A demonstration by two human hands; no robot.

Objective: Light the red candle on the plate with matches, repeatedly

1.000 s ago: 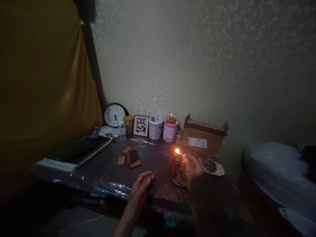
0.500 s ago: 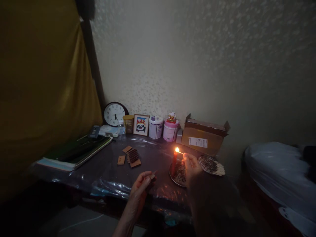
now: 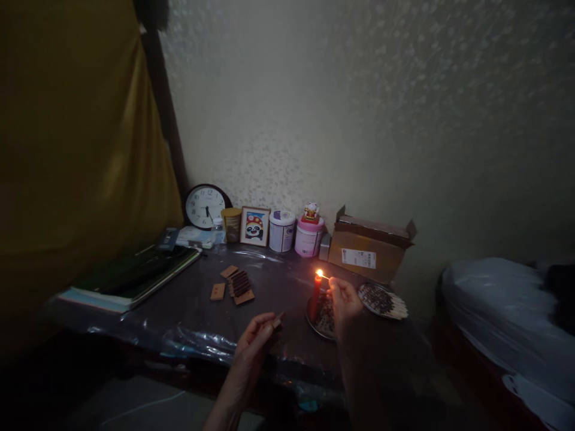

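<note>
Head view: red candle stands in plate on counter. Right hand pinches match, flame at candle top; could get burned if match burns low. Left hand, half curled, pinches small brown piece. Dropped match could light matchstick pile.

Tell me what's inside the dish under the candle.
The red candle stands in the dish among small dark bits, too dim to identify; the right hand hides its right side.

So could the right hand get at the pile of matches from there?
Probably yes: the pile of matches lies close beside the right hand, with nothing visible between, though that hand is holding a lit match at the candle.
</note>
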